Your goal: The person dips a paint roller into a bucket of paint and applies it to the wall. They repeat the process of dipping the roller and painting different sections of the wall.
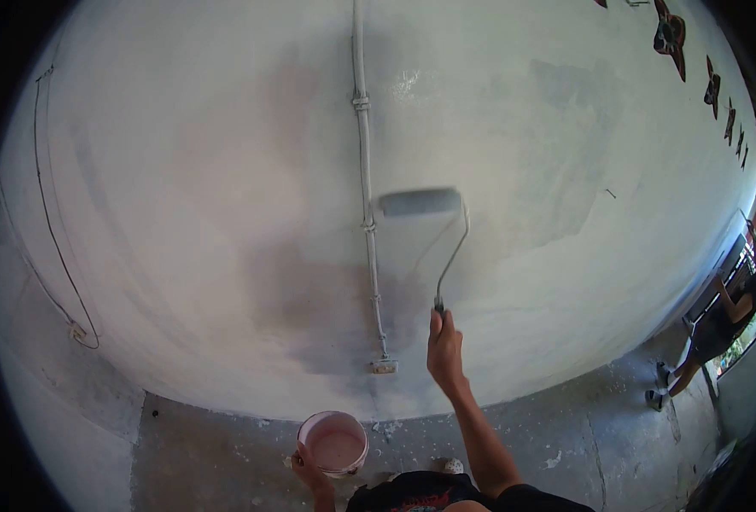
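My right hand (444, 348) is wrapped round the handle of a paint roller (420, 202), arm stretched up toward the wall (497, 128). The roller's grey sleeve lies level at the wall, just right of a vertical pipe; whether it touches is hard to tell. Low in the view, my left hand (309, 472) grips the side of a paint bucket (333, 444). Pale pinkish paint shows inside the bucket, and its rim is smeared. Darker patches show through the white coat on both sides of the pipe.
The white conduit pipe (365, 171) runs down to an outlet box (384, 367). A nail (610, 194) sticks out at right. Dark cables (45, 205) hang at left. Another person (728, 316) stands far right by a window. Paint spots dot the concrete floor (566, 452).
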`<state>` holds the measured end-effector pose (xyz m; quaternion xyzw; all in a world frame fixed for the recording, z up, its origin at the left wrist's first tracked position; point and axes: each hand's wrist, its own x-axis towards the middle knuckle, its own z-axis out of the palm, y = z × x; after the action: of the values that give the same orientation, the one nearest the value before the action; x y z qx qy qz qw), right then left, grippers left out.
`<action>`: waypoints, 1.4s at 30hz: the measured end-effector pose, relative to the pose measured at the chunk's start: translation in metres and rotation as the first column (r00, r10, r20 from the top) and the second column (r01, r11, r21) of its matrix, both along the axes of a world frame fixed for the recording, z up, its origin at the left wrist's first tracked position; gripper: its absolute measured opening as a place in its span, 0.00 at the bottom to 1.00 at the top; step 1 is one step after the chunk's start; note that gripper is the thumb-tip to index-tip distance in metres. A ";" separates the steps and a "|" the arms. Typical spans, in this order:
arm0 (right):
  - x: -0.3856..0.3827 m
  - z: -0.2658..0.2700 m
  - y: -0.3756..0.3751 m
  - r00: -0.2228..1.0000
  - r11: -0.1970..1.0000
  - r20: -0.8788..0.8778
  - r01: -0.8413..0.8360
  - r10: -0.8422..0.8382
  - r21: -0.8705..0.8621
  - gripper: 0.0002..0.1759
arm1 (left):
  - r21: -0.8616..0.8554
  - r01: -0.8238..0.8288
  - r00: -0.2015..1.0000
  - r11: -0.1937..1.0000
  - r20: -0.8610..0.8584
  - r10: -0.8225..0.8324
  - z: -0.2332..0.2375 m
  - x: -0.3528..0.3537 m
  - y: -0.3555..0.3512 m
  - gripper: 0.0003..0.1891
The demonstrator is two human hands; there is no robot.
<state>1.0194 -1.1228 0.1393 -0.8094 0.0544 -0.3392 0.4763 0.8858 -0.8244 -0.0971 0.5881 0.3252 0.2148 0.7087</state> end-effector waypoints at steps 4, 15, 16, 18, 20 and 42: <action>-0.017 -0.075 0.000 0.997 0.999 -0.067 0.034 -0.035 -0.011 0.15 | 0.031 0.048 0.997 0.998 -0.064 -0.046 0.015 0.004 -0.006 0.23; -0.034 -0.145 -0.003 0.975 0.995 -0.201 0.096 -0.094 -0.003 0.16 | -0.045 0.061 0.998 0.997 0.027 -0.060 0.003 0.012 -0.004 0.22; -0.028 -0.127 -0.002 0.983 0.996 -0.162 0.091 -0.086 0.020 0.16 | -0.044 0.065 0.997 0.997 0.045 -0.063 0.002 0.011 -0.003 0.22; -0.019 -0.075 0.000 0.989 0.995 -0.141 0.060 -0.049 0.080 0.17 | -0.023 0.078 0.997 0.997 0.013 -0.078 0.003 0.008 -0.001 0.22; 0.000 -0.035 -0.002 0.996 0.995 -0.078 0.044 -0.038 0.085 0.18 | -0.005 0.089 0.996 0.996 -0.020 -0.089 0.009 0.005 -0.002 0.23; -0.022 -0.203 0.004 0.979 0.989 -0.169 0.127 -0.112 0.079 0.15 | -0.016 0.040 0.999 0.999 0.023 -0.040 0.008 0.009 0.003 0.22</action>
<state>0.9971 -1.1192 -0.0641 -0.8077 0.1570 -0.2966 0.4848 0.8949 -0.8212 -0.0888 0.5863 0.3071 0.2045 0.7212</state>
